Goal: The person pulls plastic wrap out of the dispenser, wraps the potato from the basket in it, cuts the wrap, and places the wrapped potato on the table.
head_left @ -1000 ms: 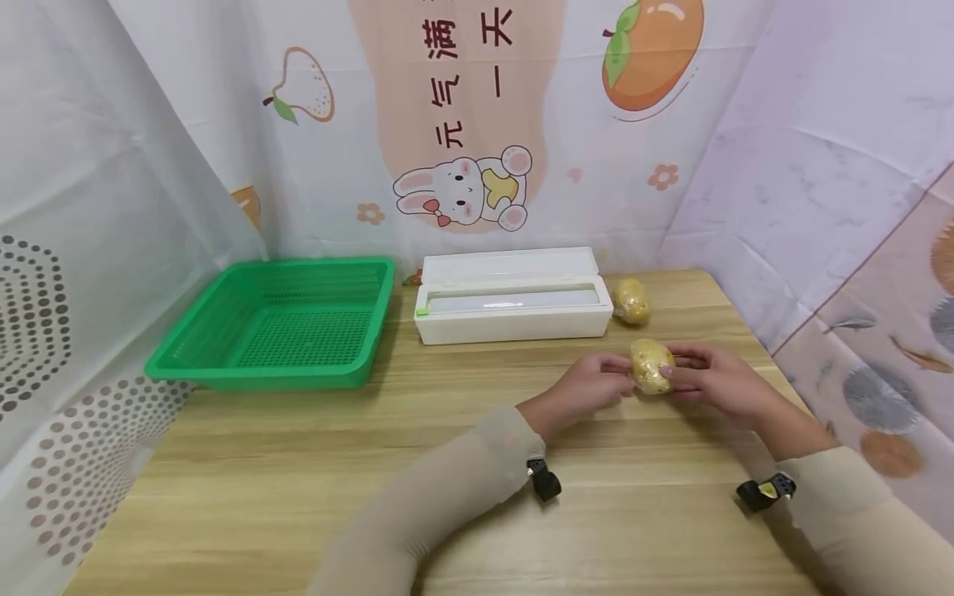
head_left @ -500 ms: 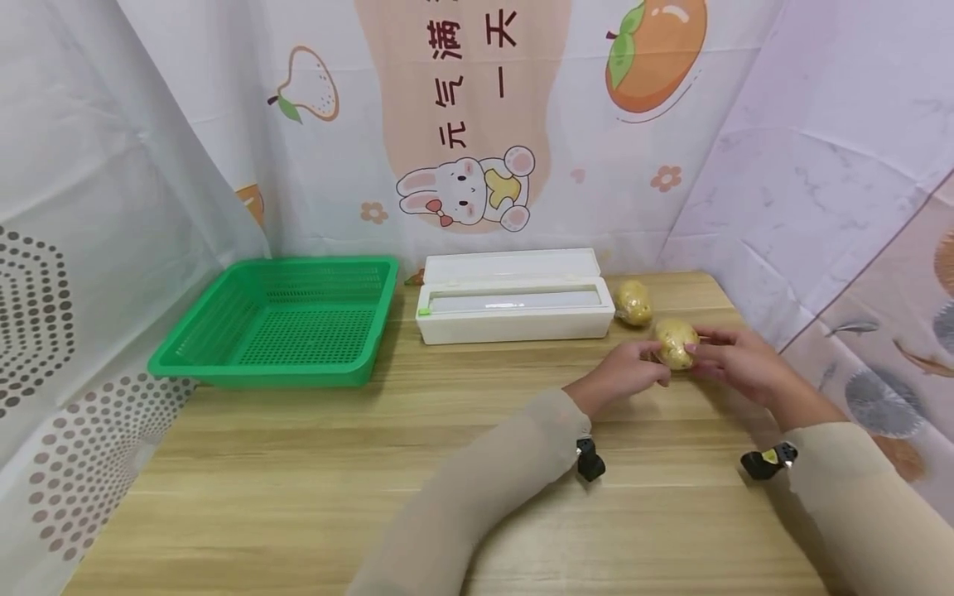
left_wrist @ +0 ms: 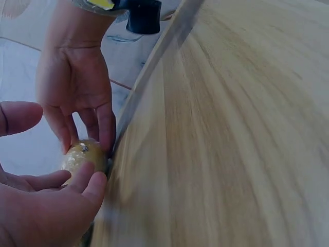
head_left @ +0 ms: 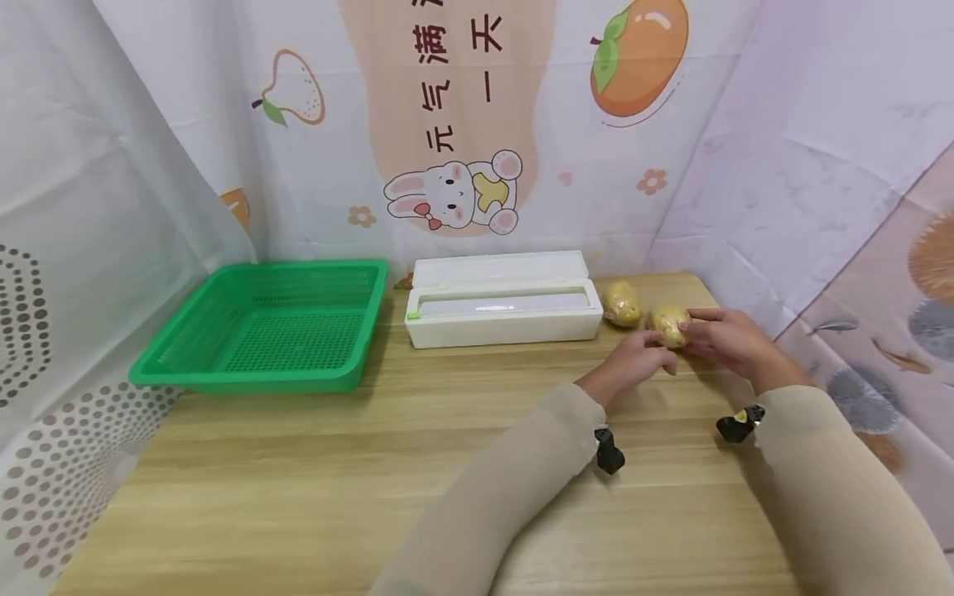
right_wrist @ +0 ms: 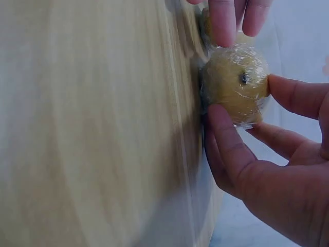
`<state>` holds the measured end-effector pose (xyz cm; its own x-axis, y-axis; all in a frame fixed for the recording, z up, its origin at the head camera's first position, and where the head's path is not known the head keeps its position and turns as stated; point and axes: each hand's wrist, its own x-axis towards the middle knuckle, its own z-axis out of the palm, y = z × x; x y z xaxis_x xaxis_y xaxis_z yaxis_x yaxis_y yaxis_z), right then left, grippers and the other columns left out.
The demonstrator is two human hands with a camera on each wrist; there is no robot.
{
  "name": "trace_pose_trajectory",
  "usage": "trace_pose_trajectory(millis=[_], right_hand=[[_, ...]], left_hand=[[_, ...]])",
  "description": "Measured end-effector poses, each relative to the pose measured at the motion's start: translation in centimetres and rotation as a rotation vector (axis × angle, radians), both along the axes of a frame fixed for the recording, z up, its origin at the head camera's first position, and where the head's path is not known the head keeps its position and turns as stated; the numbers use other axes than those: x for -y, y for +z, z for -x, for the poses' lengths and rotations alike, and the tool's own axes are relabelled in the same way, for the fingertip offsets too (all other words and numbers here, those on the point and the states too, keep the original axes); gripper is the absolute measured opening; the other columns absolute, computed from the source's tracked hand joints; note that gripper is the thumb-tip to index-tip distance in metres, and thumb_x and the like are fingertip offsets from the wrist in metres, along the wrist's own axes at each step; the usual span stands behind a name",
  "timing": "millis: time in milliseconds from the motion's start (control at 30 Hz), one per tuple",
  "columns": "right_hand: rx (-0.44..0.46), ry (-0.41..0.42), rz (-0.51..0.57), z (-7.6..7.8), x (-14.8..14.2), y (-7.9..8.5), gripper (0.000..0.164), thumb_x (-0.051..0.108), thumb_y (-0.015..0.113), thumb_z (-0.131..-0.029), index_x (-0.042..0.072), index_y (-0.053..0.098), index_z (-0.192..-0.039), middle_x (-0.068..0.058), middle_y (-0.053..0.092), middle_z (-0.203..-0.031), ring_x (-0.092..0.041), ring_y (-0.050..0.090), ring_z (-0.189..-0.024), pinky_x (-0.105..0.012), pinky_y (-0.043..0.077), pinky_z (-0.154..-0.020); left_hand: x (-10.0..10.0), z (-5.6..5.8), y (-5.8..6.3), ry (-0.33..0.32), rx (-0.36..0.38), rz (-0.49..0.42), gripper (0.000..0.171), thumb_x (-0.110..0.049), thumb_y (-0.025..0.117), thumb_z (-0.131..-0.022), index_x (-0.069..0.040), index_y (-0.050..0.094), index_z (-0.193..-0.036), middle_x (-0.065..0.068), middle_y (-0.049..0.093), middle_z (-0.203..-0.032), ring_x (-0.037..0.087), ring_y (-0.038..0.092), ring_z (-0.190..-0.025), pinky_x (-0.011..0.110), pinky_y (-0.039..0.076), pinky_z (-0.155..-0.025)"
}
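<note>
A potato wrapped in clear film (head_left: pixel 668 324) is at the far right of the table in the head view. My right hand (head_left: pixel 734 341) grips it from the right, with thumb and fingers on either side in the right wrist view. My left hand (left_wrist: pixel 46 211) has its fingertips at the potato's near side, and its thumb stands apart. Just left of that potato lies a second wrapped potato (head_left: pixel 622 304); in the right wrist view it is partly hidden behind my left fingers.
A white cling film box (head_left: pixel 503 329) with its lid raised stands left of the potatoes. Further left is a green plastic basket (head_left: pixel 238 382). Printed curtains (head_left: pixel 566 124) hang close behind and beside the wooden table (head_left: pixel 335 488).
Both hands have moved toward the back of the table with the potato, which now sits beside the second one. My left fingers have loosened from it.
</note>
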<state>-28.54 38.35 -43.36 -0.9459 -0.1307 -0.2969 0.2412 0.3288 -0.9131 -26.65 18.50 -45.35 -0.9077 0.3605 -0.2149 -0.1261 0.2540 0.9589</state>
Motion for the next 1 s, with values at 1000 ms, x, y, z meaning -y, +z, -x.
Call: trace_pose_trajectory(millis=[1000], right_hand=[[-0.058,-0.116,-0.087,5.2,1.2,-0.5,0.066,0.024,0.048,-0.109,-0.008,0.021,-0.160,-0.027,0.035,-0.154,0.004,0.062,-0.093,-0.023,0.055,-0.097]], left_hand=[[3.0,-0.4,-0.5,-0.109,0.038,-0.014,0.054,-0.011,0.072,-0.081,-0.011,0.065,-0.134,-0.008,0.068,-0.132,0.005,0.060,-0.117,0.032,0.045,-0.109]])
